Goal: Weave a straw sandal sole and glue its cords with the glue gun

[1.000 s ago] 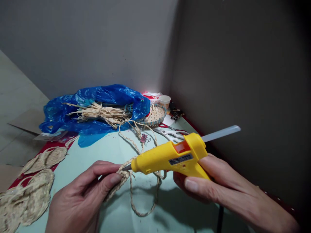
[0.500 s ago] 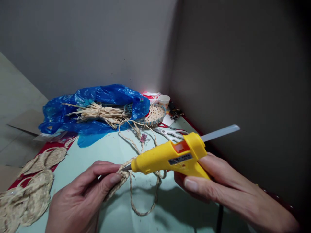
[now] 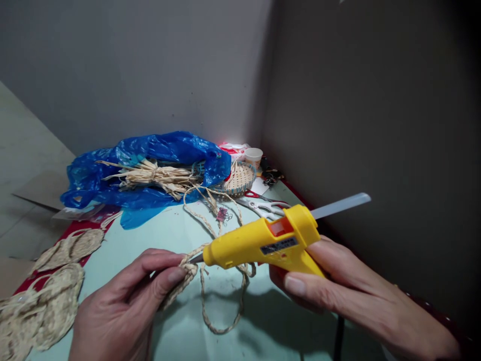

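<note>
My left hand (image 3: 130,296) pinches a piece of braided straw cord (image 3: 191,271) between thumb and fingers. Wrapped round the handle of a yellow glue gun (image 3: 240,244) is my right hand (image 3: 330,286). The gun points left, and its metal nozzle meets the braid just beyond my left fingertips. A translucent glue stick (image 3: 341,204) juts from its back end. From the braid, a long cord (image 3: 221,331) loops down below the gun and also runs back over the table. Whether glue comes out at the nozzle cannot be seen.
Woven straw pieces (image 3: 56,311) lie at the left edge. A blue plastic bag (image 3: 169,145) with a bundle of dry straw (image 3: 158,175) is at the back. Nearby are a woven basket (image 3: 240,180), a paper cup (image 3: 254,156), scissors (image 3: 263,206) and binder clips (image 3: 223,215). Walls rise behind and right.
The braid in my left hand has turned slightly, and my left thumb has shifted a little to the left. The glue gun stays almost where it was.
</note>
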`<state>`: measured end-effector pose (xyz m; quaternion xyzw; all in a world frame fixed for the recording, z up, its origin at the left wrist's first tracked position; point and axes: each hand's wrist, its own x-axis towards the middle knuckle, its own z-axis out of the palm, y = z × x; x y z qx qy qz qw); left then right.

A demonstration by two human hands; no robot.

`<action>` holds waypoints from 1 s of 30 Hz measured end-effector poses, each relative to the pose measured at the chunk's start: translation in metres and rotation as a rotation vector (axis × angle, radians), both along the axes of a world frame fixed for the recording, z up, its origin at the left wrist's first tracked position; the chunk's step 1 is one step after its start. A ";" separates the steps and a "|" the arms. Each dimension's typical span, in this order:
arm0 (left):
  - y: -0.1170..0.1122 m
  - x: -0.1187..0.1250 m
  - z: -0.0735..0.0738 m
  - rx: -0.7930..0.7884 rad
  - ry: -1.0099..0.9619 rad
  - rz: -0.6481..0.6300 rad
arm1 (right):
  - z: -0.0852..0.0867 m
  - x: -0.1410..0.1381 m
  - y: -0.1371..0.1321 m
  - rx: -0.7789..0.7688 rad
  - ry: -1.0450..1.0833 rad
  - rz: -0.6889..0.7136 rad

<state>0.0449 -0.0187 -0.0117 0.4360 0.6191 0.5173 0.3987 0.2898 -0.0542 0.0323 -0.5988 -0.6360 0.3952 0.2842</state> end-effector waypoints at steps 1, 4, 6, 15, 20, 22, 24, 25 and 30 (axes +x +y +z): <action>0.000 0.000 0.000 0.000 -0.011 -0.002 | 0.000 0.000 0.000 0.004 -0.001 -0.001; -0.001 0.002 0.001 0.003 -0.046 0.001 | -0.001 0.000 0.000 0.017 -0.002 -0.007; -0.001 0.003 0.001 0.016 -0.058 0.003 | -0.002 0.000 0.000 0.025 -0.002 -0.006; 0.000 0.001 -0.002 0.062 -0.077 0.021 | -0.001 0.000 -0.003 0.042 0.012 -0.012; 0.000 0.001 -0.002 0.083 -0.085 0.025 | 0.002 -0.001 -0.003 0.052 -0.026 -0.003; 0.000 -0.002 -0.003 0.070 -0.079 0.026 | 0.002 -0.002 -0.004 0.050 -0.027 0.005; 0.001 -0.006 -0.004 0.047 -0.079 0.019 | 0.001 -0.002 -0.005 0.040 -0.018 0.013; 0.001 -0.008 -0.006 0.036 -0.085 0.012 | 0.001 -0.002 -0.005 0.035 -0.015 0.010; 0.004 -0.013 -0.009 0.029 -0.147 -0.024 | 0.000 -0.002 -0.006 0.045 -0.006 -0.010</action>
